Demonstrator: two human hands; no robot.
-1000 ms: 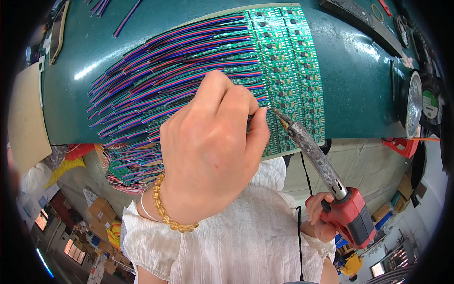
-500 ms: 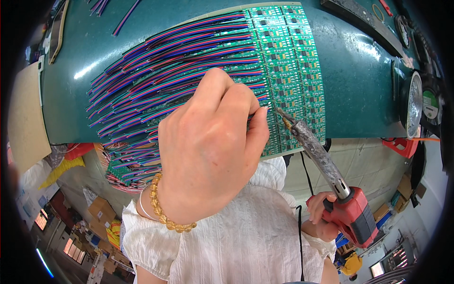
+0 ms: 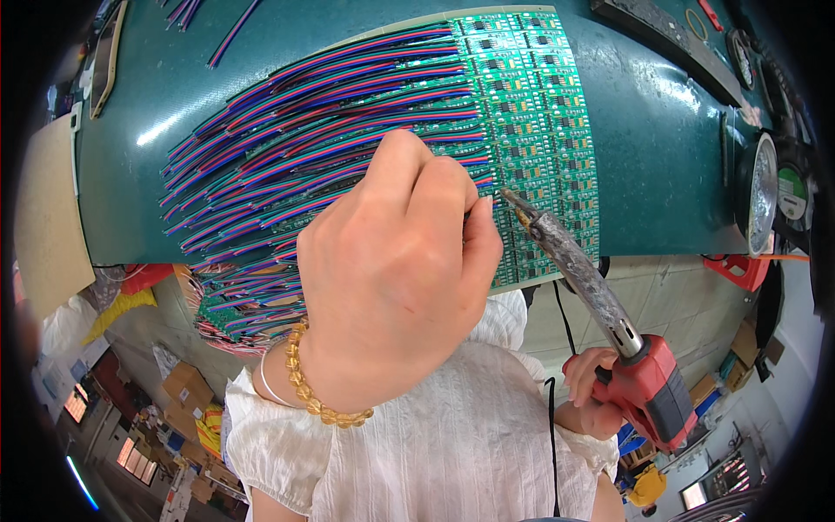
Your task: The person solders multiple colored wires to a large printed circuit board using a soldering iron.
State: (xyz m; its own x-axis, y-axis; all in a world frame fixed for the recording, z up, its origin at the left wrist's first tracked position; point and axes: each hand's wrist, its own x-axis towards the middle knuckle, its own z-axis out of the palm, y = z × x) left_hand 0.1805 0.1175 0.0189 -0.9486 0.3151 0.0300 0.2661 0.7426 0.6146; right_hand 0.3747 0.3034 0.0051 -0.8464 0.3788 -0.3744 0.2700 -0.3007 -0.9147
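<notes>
A green circuit board panel (image 3: 570,130) lies at the table's front edge, its right side bare of wires. Rows of thin wires (image 3: 304,126) in black, red, blue and green run from its middle out to the left. My left hand (image 3: 400,252), with a yellow bead bracelet (image 3: 306,383), is closed in a pinch over the wire ends at the board; the palm side and most of the pinched wires are hidden. My right hand (image 3: 591,391) grips the red and black handle of a soldering iron (image 3: 600,300). Its tip rests at the pads right beside my left fingertips.
The green table (image 3: 644,174) carries loose wires (image 3: 228,36) at the far left and a dark bar (image 3: 665,43) at the far right. A round metal dish (image 3: 762,191) stands at the right edge. A black cord (image 3: 553,435) hangs before my white top.
My left hand has shifted slightly right. The soldering iron's tip has moved a little left and up, closer to my left fingertips. Both hands keep their grip.
</notes>
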